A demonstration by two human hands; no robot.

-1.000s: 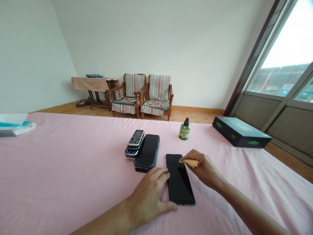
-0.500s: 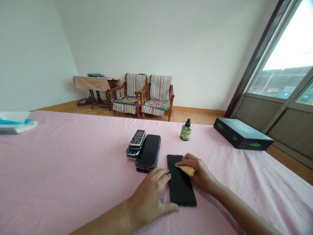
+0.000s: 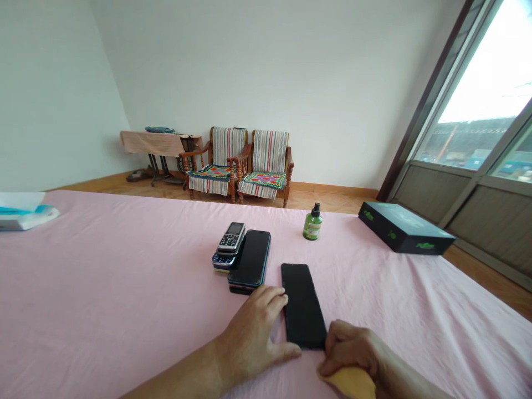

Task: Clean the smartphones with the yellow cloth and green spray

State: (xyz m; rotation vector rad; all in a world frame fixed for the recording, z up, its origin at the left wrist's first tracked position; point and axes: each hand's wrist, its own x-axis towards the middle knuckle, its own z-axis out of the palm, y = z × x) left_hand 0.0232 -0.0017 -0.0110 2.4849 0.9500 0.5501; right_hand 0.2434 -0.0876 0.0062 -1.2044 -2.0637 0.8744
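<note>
"Toward you came your right hand (image 3: 353, 352), off the upper half of the black phone (image 3: 303, 307), and the yellow cloth (image 3: 351, 382) travelled with it. Where did it sit then?"

"At the phone's near right corner. Your curled fingers were pinched around the cloth, which bulged out below them. Whether your knuckles touched the phone, I couldn't tell."

"And your left hand (image 3: 257, 327)?"

"It stayed where it was half a second before. Your fingers lay spread, the tips against the phone's left long side, the thumb stretched along its near end."

"Had the phone shifted?"

"It kept its place, flat and face up on the pink sheet (image 3: 137, 299), well in from the far edge. Just left of it you had two stacked smartphones (image 3: 251, 257), and against those a silver keypad phone (image 3: 231, 238) on top of a blue one (image 3: 223, 259)."

"Farther off?"

"You had a green bottle (image 3: 312, 226) upright near the sheet's far edge, a black box (image 3: 407, 227) by its far right corner, and a tissue pack (image 3: 29, 219) toward the far left."
</note>
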